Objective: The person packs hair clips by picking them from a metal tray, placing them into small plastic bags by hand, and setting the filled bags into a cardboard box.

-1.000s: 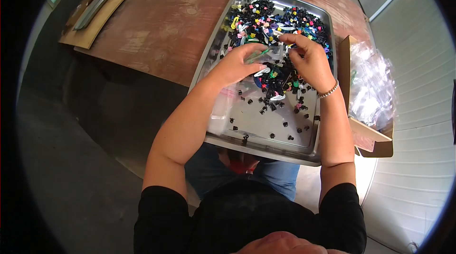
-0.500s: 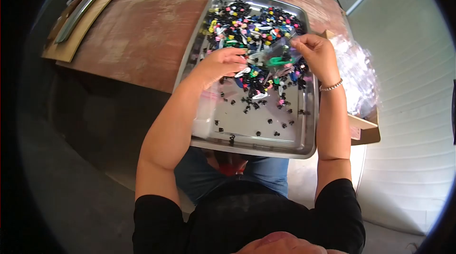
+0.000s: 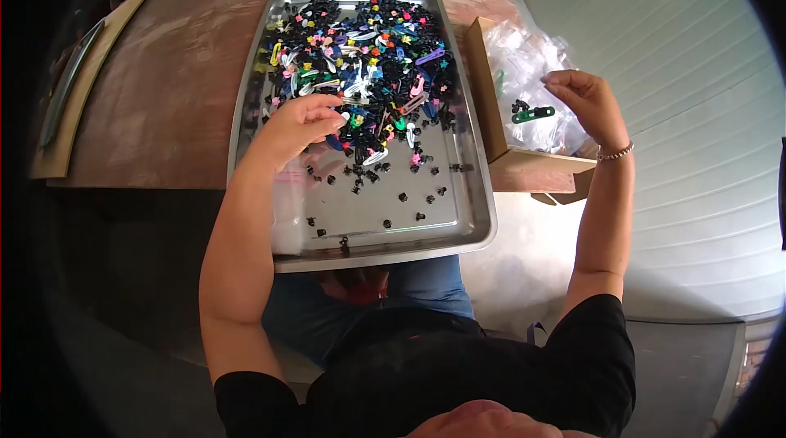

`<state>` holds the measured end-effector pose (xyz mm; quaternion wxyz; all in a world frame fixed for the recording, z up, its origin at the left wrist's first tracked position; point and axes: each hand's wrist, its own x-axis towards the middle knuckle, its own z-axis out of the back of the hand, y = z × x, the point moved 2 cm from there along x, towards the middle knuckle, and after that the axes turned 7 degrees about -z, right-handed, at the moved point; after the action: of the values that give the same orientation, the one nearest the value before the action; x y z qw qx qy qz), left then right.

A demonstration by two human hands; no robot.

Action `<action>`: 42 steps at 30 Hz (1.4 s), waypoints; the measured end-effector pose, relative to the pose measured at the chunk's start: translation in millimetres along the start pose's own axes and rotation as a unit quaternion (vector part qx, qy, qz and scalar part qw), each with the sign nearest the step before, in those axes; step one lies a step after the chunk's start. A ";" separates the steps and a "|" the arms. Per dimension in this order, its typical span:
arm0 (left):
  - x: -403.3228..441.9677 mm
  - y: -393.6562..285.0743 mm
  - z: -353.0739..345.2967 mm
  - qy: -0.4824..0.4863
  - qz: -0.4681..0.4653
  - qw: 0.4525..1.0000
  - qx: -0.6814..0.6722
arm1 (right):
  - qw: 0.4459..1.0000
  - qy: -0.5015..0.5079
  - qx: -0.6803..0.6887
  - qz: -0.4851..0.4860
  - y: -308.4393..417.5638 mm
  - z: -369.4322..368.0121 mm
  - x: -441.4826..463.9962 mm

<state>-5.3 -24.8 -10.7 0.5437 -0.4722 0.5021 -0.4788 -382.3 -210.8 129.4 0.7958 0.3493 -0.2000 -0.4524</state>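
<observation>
My left hand [image 3: 299, 128] hovers over the hair clips [image 3: 360, 78] in the metal tray [image 3: 483, 217], fingers curled but thumb and forefinger apart. A pale snap clip [image 3: 355, 101] lies by its fingertips; I see nothing clearly held. My right hand [image 3: 591, 106], with a beaded bracelet at the wrist, is over the cardboard box [image 3: 485, 98] right of the tray. Its thumb and fingers pinch the top of a clear plastic bag, hard to see against the others. A green snap clip [image 3: 532, 115] and small black claw clips [image 3: 519, 106] show in that bag.
Clear plastic bags [image 3: 524, 49] fill the box. Small black claw clips [image 3: 403, 197] are scattered in the tray's near part, with a stack of clear bags [image 3: 286, 213] at its near-left corner. The tray overhangs the wooden table [image 3: 180, 69] toward my lap. Boards [image 3: 90, 78] lie at far left.
My right hand has carried the bag of clips rightward from above the tray to over the box. My left hand stays over the clips. The view has turned right.
</observation>
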 end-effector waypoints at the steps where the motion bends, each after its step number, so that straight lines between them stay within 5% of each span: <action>1: -0.4 -0.8 0.0 0.000 0.001 1.000 0.004 | 1.000 0.004 0.009 -0.008 -5.2 2.0 -3.1; 5: -0.3 -0.3 0.0 0.004 0.006 1.000 0.013 | 1.000 0.014 0.003 0.012 -29.6 5.5 -8.9; 10: -0.2 0.2 0.3 -0.001 0.022 1.000 0.016 | 0.981 -0.008 -0.195 -0.007 -24.7 -2.5 -15.9; 16: -0.9 -2.3 2.4 -0.019 -0.002 1.000 0.000 | 0.966 -0.054 -0.235 0.091 -5.4 -24.5 -20.4; 18: -1.5 -4.2 4.1 -0.016 -0.014 1.000 -0.002 | 0.927 -0.200 -0.278 0.155 8.3 -31.3 -24.7; 20: -3.5 -6.1 5.0 -0.026 -0.018 1.000 0.003 | 0.914 -0.224 -0.280 0.188 19.0 -37.7 -32.2; 22: -3.9 -9.2 5.3 -0.036 -0.010 0.999 0.003 | 0.966 -0.104 -0.232 0.047 9.3 -44.1 -37.2; 24: -3.8 -8.1 5.4 -0.038 -0.018 0.999 -0.004 | 0.942 -0.025 -0.332 0.030 -13.7 -52.8 -39.0; 29: -1.5 -3.2 5.0 -0.019 -0.017 1.000 0.015 | 0.898 -0.074 -0.413 -0.135 -31.6 -41.3 -47.4; 34: -1.2 -2.8 3.0 -0.018 -0.020 1.000 0.011 | 0.933 -0.092 -0.335 -0.097 -88.3 -18.9 -35.3; 37: -1.9 0.4 3.5 -0.018 -0.008 1.000 0.024 | 0.980 0.004 -0.164 -0.111 -105.3 -24.6 -21.0; 42: 0.1 5.7 4.9 -0.023 -0.009 0.999 0.037 | 0.975 -0.018 -0.204 -0.085 -114.5 -24.5 11.3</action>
<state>-0.2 -24.2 -16.1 0.5675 -0.4674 0.4672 -0.4911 -427.5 -251.0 28.5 0.8056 0.1868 -0.0870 -0.5555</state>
